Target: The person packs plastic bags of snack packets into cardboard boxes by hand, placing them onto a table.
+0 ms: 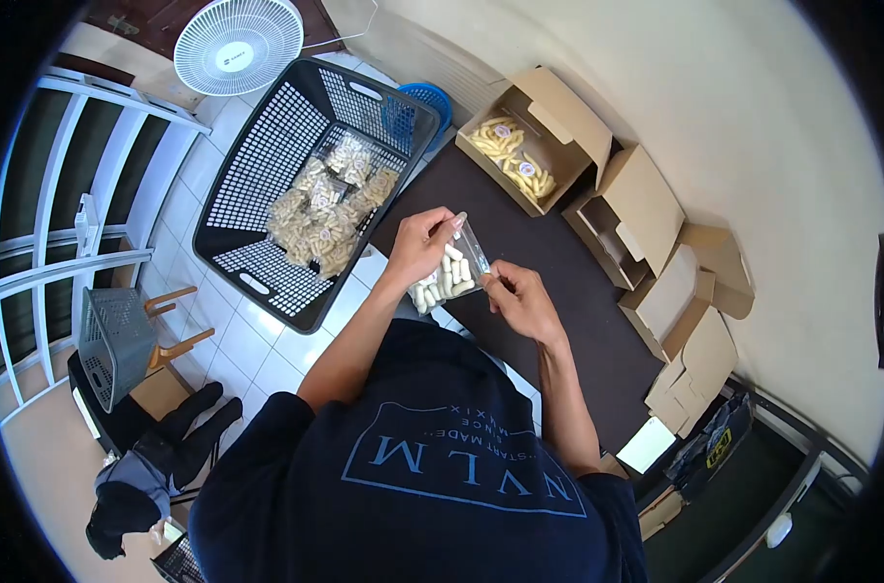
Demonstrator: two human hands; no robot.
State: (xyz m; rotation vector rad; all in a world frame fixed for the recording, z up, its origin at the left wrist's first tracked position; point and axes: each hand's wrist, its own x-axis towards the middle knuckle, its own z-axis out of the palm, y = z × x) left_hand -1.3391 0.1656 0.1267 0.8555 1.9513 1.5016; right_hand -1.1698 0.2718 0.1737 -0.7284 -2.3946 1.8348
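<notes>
Between my two hands, over the near edge of the dark brown table, is a clear plastic bag [449,280] with pale finger-shaped pieces inside. My left hand [421,247] pinches the bag's upper left part, fingers closed. On the bag's right edge, the thumb and fingers of my right hand [520,299] are closed. A large dark grey basket [230,209] stands left of my hands, with several filled clear bags [330,209] in it. Beyond my right hand, an open cardboard box [568,146] holds bags of yellowish pieces [527,167].
More open cardboard boxes [607,238] line the table's [597,340] right side by the wall. A white fan [236,56] and a blue basket [424,102] stand beyond the grey basket. At lower left, another person [145,476] is near a grey crate [116,340].
</notes>
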